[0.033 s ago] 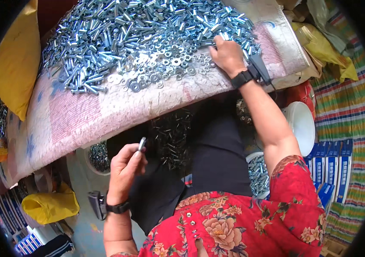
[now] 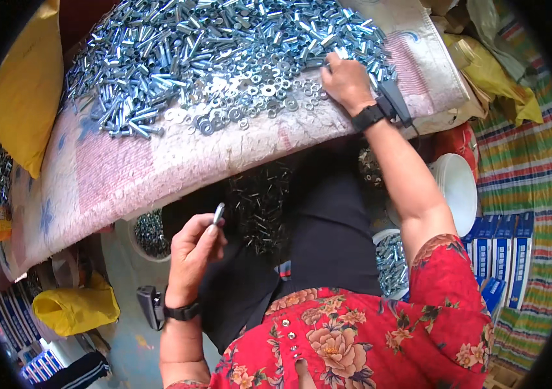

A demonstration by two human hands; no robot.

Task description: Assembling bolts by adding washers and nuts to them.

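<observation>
My left hand [image 2: 195, 249] is raised over my lap, closed. Thumb and fingers pinch a small shiny metal sleeve [image 2: 219, 212], its upper end sticking out. My right hand [image 2: 347, 84] reaches to the right side of a big pile of metal sleeves [image 2: 211, 39] on the cloth-covered table. Its fingers are curled down among the parts, and whatever they grip is hidden. Just left of that hand lie loose nuts [image 2: 306, 91]. Flat washers [image 2: 206, 124] are spread along the pile's near edge.
The padded cloth [image 2: 120, 165] hangs over the table's near edge. Beneath it are dark bolts [image 2: 259, 207] between my legs, a tub of small parts [image 2: 152, 233] and a container of bolts [image 2: 391, 262]. A white bucket [image 2: 454, 194] and blue boxes [image 2: 503, 253] stand right.
My left hand has shifted slightly right and up, still pinching the metal sleeve. My right hand has moved a little to the right at the pile.
</observation>
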